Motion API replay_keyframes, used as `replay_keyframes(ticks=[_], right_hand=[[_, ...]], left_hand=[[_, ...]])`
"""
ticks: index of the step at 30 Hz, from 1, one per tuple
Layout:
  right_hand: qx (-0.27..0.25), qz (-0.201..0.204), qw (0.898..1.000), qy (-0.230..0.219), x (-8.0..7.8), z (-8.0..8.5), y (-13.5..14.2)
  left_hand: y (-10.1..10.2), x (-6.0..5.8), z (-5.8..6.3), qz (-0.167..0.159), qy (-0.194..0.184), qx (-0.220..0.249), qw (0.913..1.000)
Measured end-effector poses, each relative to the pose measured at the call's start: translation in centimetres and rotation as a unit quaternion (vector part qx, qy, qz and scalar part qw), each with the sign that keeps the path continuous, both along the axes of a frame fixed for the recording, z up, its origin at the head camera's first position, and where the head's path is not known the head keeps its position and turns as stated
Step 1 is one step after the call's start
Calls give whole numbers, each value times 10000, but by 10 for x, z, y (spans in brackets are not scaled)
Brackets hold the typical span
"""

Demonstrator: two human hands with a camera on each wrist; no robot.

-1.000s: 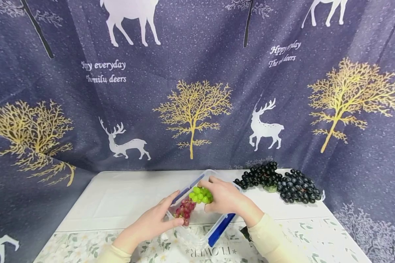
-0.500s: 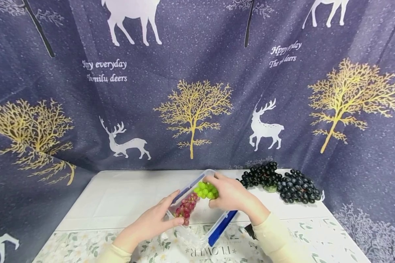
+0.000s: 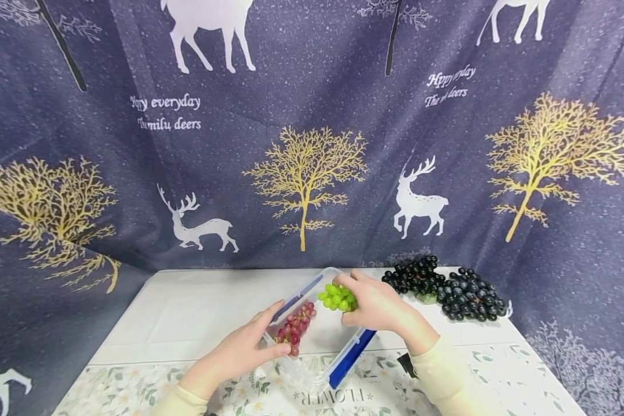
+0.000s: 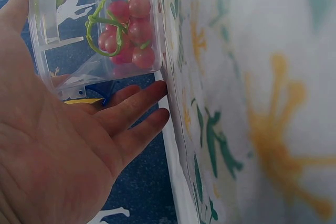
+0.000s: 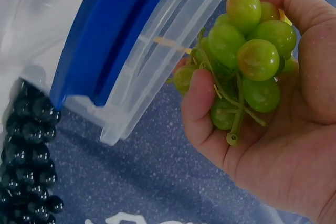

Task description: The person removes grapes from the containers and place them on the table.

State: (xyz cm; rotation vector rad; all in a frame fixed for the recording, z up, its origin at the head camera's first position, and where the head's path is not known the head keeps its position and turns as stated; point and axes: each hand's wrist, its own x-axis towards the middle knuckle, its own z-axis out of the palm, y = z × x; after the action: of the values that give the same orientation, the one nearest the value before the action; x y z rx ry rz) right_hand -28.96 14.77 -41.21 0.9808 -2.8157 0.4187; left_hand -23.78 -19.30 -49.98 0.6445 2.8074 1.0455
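A clear plastic container (image 3: pixel 308 289) with blue side latches (image 3: pixel 351 358) stands slantwise on the table. Inside it, along the left side, lies a bunch of red grapes (image 3: pixel 295 328); its green stem shows in the left wrist view. My left hand (image 3: pixel 241 352) rests against the container's left side, fingers extended and thumb over the near corner. My right hand (image 3: pixel 378 305) holds a bunch of green grapes (image 3: pixel 335 298) over the container's right half. In the right wrist view, fingers and thumb curl round the green grapes (image 5: pixel 244 51), stem showing.
Bunches of black grapes (image 3: pixel 415 275) and dark blue-black grapes (image 3: pixel 472 296) lie at the back right, with a small green item (image 3: pixel 427 299) between them. A black object (image 3: pixel 407 365) sits by the right sleeve. A patterned curtain (image 3: pixel 312 144) hangs behind the table.
My right hand has moved rightward with the green grapes, away from the red ones, which now show more fully. The left hand stays in place.
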Motion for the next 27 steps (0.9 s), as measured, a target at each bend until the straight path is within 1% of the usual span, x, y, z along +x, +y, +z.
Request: replay_keyframes(ticks=[6,13,19,27], right_hand=[[-47,-126,9999,18,1,2,10],[-99,-176,9997,147,0,1,23],[-123,-279,9992,273,1,0,31],[-138,-445,9987,209,0,-2,43]], left_hand=[[0,-1,-2,34,128,-3,9999],[-1,-3,-4,12,80,21,10000],[0,-2,-3,20,161,-5,9999],[0,-1,-3,30,113,18,9999]])
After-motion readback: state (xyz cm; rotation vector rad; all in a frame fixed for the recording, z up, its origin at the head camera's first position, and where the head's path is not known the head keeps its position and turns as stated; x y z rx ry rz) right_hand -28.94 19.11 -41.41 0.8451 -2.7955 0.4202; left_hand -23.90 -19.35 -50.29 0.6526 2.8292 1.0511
